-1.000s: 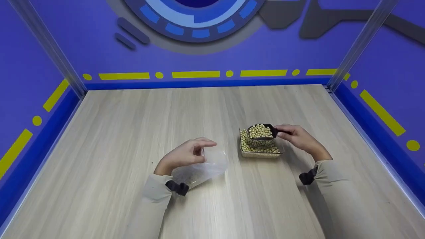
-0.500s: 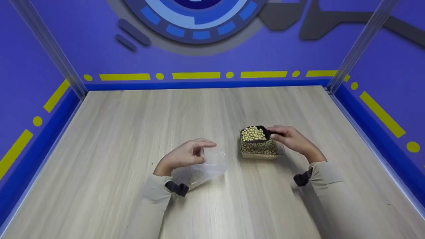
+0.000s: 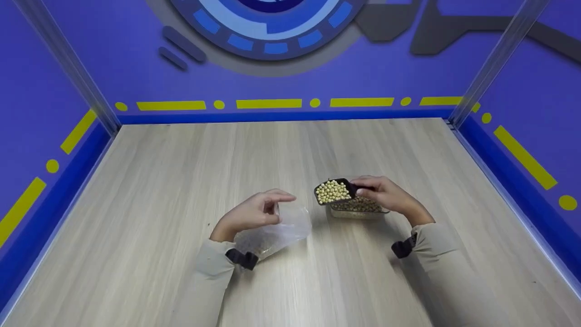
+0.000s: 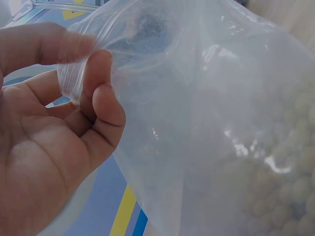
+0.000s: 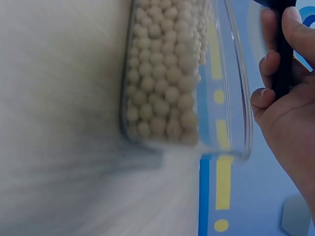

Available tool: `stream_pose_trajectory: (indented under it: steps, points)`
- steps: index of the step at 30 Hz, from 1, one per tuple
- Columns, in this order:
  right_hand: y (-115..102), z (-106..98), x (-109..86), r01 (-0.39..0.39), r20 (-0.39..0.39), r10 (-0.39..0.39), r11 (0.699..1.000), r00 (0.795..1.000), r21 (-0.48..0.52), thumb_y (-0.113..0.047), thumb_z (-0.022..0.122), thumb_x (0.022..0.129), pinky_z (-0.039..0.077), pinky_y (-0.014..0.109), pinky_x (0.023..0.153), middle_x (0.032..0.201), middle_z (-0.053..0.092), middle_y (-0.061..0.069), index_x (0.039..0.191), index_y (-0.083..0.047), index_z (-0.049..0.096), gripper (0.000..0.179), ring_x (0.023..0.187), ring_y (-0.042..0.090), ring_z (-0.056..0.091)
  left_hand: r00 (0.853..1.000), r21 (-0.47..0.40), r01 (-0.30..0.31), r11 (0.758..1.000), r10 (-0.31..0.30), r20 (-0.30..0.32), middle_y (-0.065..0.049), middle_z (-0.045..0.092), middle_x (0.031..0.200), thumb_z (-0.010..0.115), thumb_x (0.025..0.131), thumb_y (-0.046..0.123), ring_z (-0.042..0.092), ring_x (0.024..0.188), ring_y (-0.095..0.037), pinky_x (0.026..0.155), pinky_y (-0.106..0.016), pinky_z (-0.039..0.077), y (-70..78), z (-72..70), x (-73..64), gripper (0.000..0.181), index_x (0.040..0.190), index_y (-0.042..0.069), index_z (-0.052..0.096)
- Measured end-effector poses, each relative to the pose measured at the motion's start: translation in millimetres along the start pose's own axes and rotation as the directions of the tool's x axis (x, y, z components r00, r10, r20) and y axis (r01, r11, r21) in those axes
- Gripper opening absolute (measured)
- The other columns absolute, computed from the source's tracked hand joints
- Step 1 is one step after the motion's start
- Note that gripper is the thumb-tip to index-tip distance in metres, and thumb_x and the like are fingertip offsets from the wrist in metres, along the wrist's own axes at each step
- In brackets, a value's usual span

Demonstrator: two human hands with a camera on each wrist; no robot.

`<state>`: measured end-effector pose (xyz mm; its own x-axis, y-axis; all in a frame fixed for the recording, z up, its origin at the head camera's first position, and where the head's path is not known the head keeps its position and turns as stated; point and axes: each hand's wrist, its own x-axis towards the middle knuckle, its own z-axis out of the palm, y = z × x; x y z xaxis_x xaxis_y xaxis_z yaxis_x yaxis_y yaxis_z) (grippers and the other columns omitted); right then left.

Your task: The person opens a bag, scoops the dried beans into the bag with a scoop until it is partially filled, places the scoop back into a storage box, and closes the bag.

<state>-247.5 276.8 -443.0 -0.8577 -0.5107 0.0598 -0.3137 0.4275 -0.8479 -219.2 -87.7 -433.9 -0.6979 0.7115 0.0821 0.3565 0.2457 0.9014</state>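
Observation:
My left hand (image 3: 252, 210) grips the open top edge of a clear plastic bag (image 3: 292, 225), its fingers curled at the rim. In the left wrist view the bag (image 4: 197, 123) holds pale round beans (image 4: 285, 196) in its lower part. My right hand (image 3: 390, 195) holds a black scoop (image 3: 346, 185) by its handle, heaped with yellowish soybeans (image 3: 332, 192). The scoop hangs at the left side of a clear glass container (image 3: 358, 214), partly covering it. In the right wrist view, beans (image 5: 160, 78) fill the container's lower part, below its rim.
A light wood-grain table (image 3: 190, 168) lies under everything. Blue panels (image 3: 290, 81) with yellow markings stand at its back and sides. Dark wrist cameras (image 3: 243, 259) sit on both sleeves.
My right hand has carried the bean-filled scoop leftward from above the glass container, toward the bag. My left hand and the bag have stayed in place.

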Motion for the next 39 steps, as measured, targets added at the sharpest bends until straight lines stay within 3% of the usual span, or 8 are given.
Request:
stream_pose_trajectory:
  steps: [2, 10, 18, 27, 39]
  points:
    - [-1, 3, 2.2, 0.017, -0.002, -0.017, 1.000, 1.000, -0.019, -0.013, 0.058, 0.094, 0.039, 0.013, 0.096, 0.133, 0.055, 0.024, 0.126, 0.004, 0.060, 0.036, 0.128, 0.037, 0.047, 1.000, 0.005, 0.001, 1.000, -0.001, -0.006, -0.019, 0.052, 0.133, 0.054, 0.081, -0.008, 0.045, 0.074, -0.007, 0.066, -0.017, 0.039, 0.4, -0.1, 0.0, 0.055, 0.135, -0.003, 0.052]
    - [-2, 16, 8.5, 0.151, 0.009, -0.151, 0.983, 0.989, -0.104, -0.010, 0.061, 0.092, 0.041, 0.015, 0.095, 0.122, 0.063, 0.024, 0.122, 0.006, 0.063, 0.034, 0.114, 0.011, 0.055, 1.000, 0.015, -0.006, 1.000, 0.007, -0.012, -0.020, 0.053, 0.132, 0.054, 0.080, -0.007, 0.046, 0.073, -0.007, 0.066, -0.017, 0.040, 1.0, -0.2, -0.3, 0.055, 0.135, -0.003, 0.053]
    - [-7, 24, 10.7, 0.166, 0.064, -0.160, 0.982, 0.985, -0.095, -0.012, 0.061, 0.092, 0.043, 0.019, 0.093, 0.119, 0.064, 0.022, 0.121, 0.004, 0.064, 0.034, 0.111, 0.012, 0.057, 1.000, -0.007, -0.011, 1.000, 0.011, -0.010, -0.020, 0.052, 0.133, 0.054, 0.080, -0.010, 0.047, 0.072, -0.005, 0.067, -0.017, 0.041, 0.1, 0.0, -0.8, 0.055, 0.134, -0.004, 0.052]
    - [-13, 28, 13.6, 0.174, 0.097, -0.163, 0.978, 0.982, -0.113, -0.009, 0.059, 0.093, 0.045, 0.021, 0.090, 0.118, 0.064, 0.021, 0.121, 0.003, 0.065, 0.031, 0.108, 0.015, 0.057, 1.000, 0.025, -0.014, 1.000, 0.015, -0.023, -0.018, 0.054, 0.132, 0.056, 0.079, -0.009, 0.043, 0.074, -0.009, 0.066, -0.018, 0.038, 3.5, -0.7, -0.6, 0.056, 0.134, -0.002, 0.054]
    - [-29, 27, 18.7, 0.174, 0.132, -0.149, 0.963, 0.980, -0.205, -0.009, 0.060, 0.093, 0.044, 0.040, 0.097, 0.115, 0.066, 0.016, 0.118, 0.001, 0.067, 0.028, 0.110, 0.029, 0.057, 1.000, 0.028, -0.005, 1.000, 0.006, -0.021, -0.018, 0.055, 0.130, 0.054, 0.079, -0.009, 0.044, 0.075, -0.009, 0.067, -0.018, 0.039, 3.6, -0.5, -0.4, 0.055, 0.133, -0.001, 0.055]
